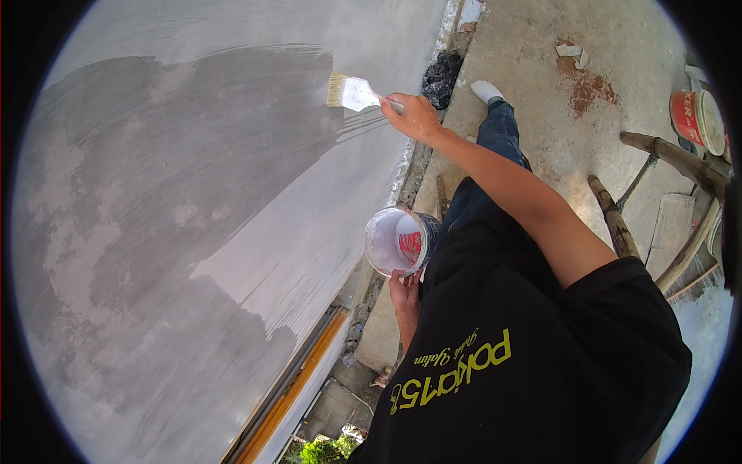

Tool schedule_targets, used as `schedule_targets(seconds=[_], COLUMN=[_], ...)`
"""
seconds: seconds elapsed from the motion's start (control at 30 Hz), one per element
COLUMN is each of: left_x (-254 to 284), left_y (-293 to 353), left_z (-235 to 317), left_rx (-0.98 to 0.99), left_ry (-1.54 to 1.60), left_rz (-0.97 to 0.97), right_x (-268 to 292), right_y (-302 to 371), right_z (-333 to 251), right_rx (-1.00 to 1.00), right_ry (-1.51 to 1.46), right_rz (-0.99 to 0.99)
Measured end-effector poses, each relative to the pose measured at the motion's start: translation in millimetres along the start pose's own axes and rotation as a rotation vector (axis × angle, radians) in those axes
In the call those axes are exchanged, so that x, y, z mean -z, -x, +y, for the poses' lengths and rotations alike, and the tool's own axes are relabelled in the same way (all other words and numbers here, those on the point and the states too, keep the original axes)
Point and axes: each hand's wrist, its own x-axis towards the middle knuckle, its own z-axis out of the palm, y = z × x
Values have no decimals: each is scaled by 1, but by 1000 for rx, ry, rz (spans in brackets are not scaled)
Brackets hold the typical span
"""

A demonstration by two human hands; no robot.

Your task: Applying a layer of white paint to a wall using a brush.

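Two bare hands are seen at a broad, smooth grey wall, on whose left part a darker patch is spread, mottled with paler blotches and ended in streaky, combed edges. Rough, dusty concrete floor is seen at the far right, strewn with reddish-brown grit; crumpled black plastic is lodged at the wall's foot. Weathered wooden poles are placed at the right, near a red-and-white tub.

By the right hand, the slim handle of a flat brush is clamped. Its broad ferrule is smeared white, its straw-coloured bristles are cut square, and it is held at the far middle, beside the dark patch's right edge; whether the wall is touched cannot be told. By the left hand, a round, white-smeared bucket is gripped at its near side, mouth uncovered.
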Motion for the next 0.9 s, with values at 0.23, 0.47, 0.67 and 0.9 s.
schedule_targets(seconds=[0.23, 0.47, 0.67, 0.9], left_x=[42, 32, 10, 11], left_y=[-33, -22, 4, 22], left_z=[-4, -3, 1, 1], left_rx=[68, 73, -35, -18], left_ry=[21, 12, -41, -11], left_rz=[-92, -39, 46, 13], right_x=[-5, -6, -23, -46], right_y=[8, 80, 59, 32], right_z=[-12, -75, -20, 44], right_rx=[-105, 34, 28, -238], right_ry=[157, -169, -3, 276], right_rz=[-19, -222, -249, -150])
